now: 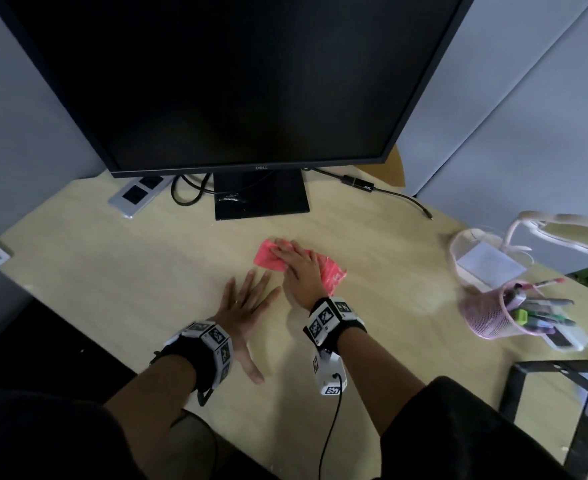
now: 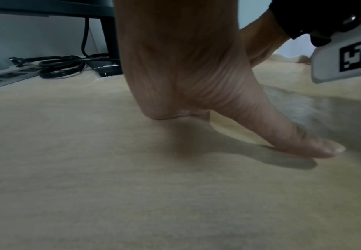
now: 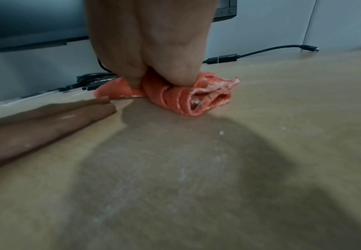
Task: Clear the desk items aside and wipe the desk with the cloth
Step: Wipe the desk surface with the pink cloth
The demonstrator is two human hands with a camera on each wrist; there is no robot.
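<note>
Right hand (image 1: 299, 268) lies flat on a pink cloth (image 1: 334, 271), fingers spread and straight, pressing it to the desk (image 1: 112, 271). In the right wrist view the heel of the palm bears down on the cloth (image 3: 175, 96), which is bunched and folded over on itself, one open end showing.

Left hand (image 1: 240, 306) rests palm-down on the bare desk just left of the right hand, fingers straight and splayed, holding nothing. Thumb (image 2: 282, 132) stretched out flat along the wood. Its fingertips (image 3: 102, 108) sit near the cloth's left edge, apart from it.

Beyond the hands: a dark Dell monitor (image 1: 233, 81) on its stand base (image 1: 261, 199), looped black cables (image 1: 185, 192) and a grey power strip (image 1: 135, 199) to the far left.

Far right of the right hand: a black adapter cable (image 1: 389, 192), a pink mesh pen cup (image 1: 493, 313) lying tilted with markers in it, a white-and-pink bag (image 1: 476, 258), a black metal frame (image 1: 562, 393) near the desk's edge.

Pale smears on the wood below the right wrist.
</note>
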